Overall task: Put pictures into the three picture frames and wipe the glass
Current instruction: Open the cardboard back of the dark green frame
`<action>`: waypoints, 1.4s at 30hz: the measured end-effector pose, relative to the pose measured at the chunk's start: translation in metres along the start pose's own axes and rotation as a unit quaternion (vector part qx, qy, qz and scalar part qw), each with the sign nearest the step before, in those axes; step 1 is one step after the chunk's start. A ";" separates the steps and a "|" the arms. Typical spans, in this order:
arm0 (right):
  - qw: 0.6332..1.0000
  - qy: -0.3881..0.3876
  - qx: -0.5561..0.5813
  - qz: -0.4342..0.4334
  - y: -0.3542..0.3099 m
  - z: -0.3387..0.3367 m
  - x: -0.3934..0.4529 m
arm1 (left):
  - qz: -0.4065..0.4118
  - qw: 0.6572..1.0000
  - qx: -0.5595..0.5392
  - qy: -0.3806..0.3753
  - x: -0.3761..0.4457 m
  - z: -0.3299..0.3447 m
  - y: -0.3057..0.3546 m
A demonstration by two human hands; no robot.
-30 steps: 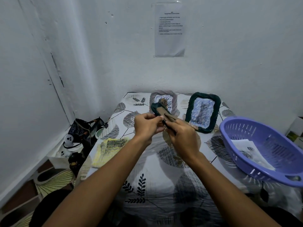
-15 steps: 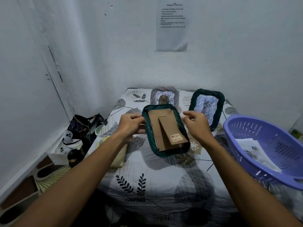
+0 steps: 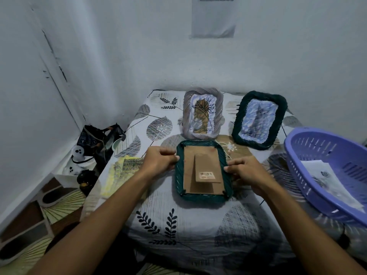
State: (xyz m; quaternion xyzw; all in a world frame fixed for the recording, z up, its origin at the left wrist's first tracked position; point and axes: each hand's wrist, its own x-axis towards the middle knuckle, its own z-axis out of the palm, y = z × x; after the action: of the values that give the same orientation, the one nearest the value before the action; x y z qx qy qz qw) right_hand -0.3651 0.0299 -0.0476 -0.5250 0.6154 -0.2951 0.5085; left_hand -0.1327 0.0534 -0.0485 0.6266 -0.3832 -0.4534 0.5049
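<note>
Lying face down on the leaf-print counter (image 3: 178,231), the dark green frame (image 3: 202,198) shows its brown cardboard back (image 3: 188,171) and folded stand (image 3: 207,168), which suits getting at the back to load a picture. The left hand (image 3: 159,161) grips the frame's left edge and the right hand (image 3: 245,172) grips its right edge, fingers curled against the woven border; this two-sided hold likely steadies the frame so the backing can be worked loose. Small black tabs sit at the corners of the cardboard, so the back looks fastened for now.

Just beyond the face-down frame, a grey frame (image 3: 203,114) stands upright on its stand, facing the person, with the counter's leaf pattern showing through its glass, so it seems to hold no picture. Beyond and to the right of the face-down frame, a second dark green frame (image 3: 260,122) leans the same way; whether it holds a picture is unclear.

To the right of the face-down frame, well apart, a purple basket (image 3: 309,147) holds loose paper sheets (image 3: 325,175), probably the pictures waiting to go in. To the left of the frame, beside the left wrist, a yellow cloth (image 3: 121,175) lies flat, handy for wiping glass. No frame looks finished, so the task appears to be at an early stage.
</note>
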 end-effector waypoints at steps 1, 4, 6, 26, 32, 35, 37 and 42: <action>1.000 0.001 -0.007 0.004 0.004 0.000 0.002 | 0.003 1.000 0.017 -0.001 0.001 0.002 -0.004; 1.000 0.000 -0.022 0.013 0.015 0.002 0.008 | 0.004 0.999 0.039 -0.002 0.006 0.007 -0.017; 0.999 -0.002 -0.033 0.018 0.019 0.003 0.013 | 0.002 0.999 0.051 0.000 0.013 0.009 -0.027; 0.960 0.059 -0.208 -0.177 0.022 0.003 0.041 | 0.257 0.871 0.415 -0.045 0.046 0.005 -0.031; 0.926 0.081 -0.305 -0.207 0.020 0.021 0.055 | 0.292 0.853 0.429 -0.049 0.050 0.011 -0.043; 0.913 0.080 -0.340 -0.212 0.022 0.025 0.059 | 0.314 0.837 0.444 -0.055 0.050 0.011 -0.045; 0.907 0.074 -0.353 -0.218 0.023 0.025 0.059 | 0.328 0.828 0.452 -0.057 0.050 0.011 -0.045; 0.918 0.100 -0.314 -0.223 0.025 0.023 0.063 | 0.326 0.836 0.439 -0.049 0.050 0.013 -0.045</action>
State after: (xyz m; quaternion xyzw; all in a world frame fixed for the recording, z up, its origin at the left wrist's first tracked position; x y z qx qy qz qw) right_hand -0.3477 -0.0185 -0.0973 -0.7487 0.5913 -0.2436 0.1746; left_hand -0.1297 0.0113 -0.1030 0.5981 -0.7487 -0.0767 0.2754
